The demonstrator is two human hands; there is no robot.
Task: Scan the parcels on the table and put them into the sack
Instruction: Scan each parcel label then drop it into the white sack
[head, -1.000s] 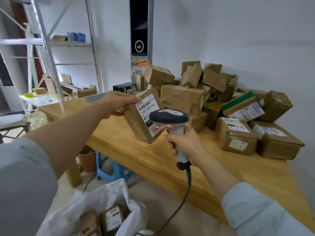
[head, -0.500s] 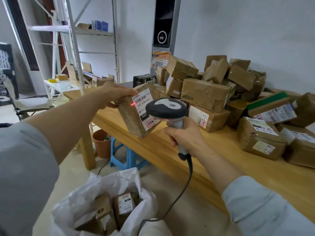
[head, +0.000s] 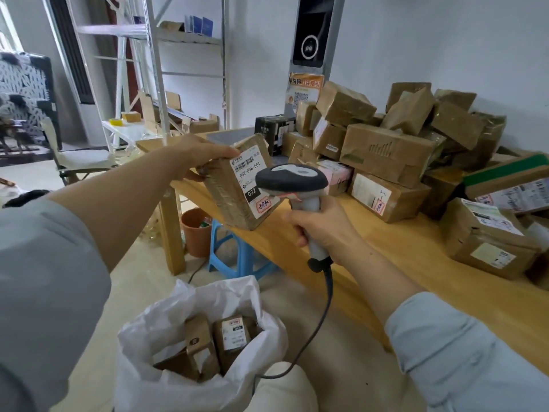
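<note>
My left hand (head: pixel 196 157) grips a taped brown parcel (head: pixel 234 200) by its top edge, holding it tilted in the air over the table's near corner, its white barcode label facing me. My right hand (head: pixel 323 230) grips the handle of a grey and black barcode scanner (head: pixel 292 181), whose head points at the label from close by. A white sack (head: pixel 190 331) stands open on the floor below, with several brown parcels inside. A large heap of brown parcels (head: pixel 389 150) lies on the wooden table (head: pixel 421 263).
The scanner's black cable (head: pixel 322 319) hangs down past the sack's mouth. Under the table stand a blue stool (head: pixel 237 257) and a brown bucket (head: pixel 196 230). Metal shelving (head: pixel 154 69) and a folding chair (head: pixel 74 159) are at the left. A black box (head: pixel 273 129) sits behind the held parcel.
The view has swung down and left, showing more of the sack. The held parcel sits lower and nearer the scanner. The red scan dot seen earlier on the label is gone.
</note>
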